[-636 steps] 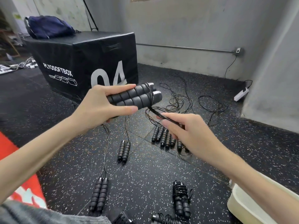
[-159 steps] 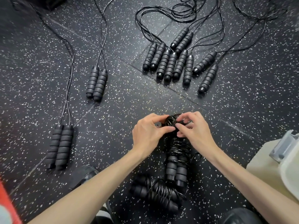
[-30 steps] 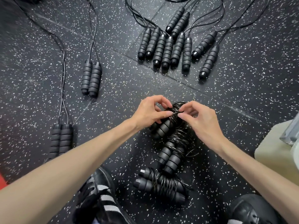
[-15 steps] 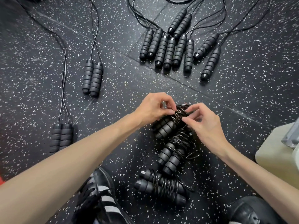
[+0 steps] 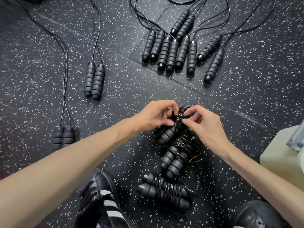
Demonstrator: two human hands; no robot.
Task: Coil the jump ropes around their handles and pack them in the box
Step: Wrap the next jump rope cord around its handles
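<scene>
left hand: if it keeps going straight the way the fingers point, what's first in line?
Probably the right hand. The left hand points rightward across the coiled rope that both hands pinch, and their fingertips nearly meet over it. Depth is unclear, so it might pass just above.

Even overhead light, wide-angle edge distortion
</scene>
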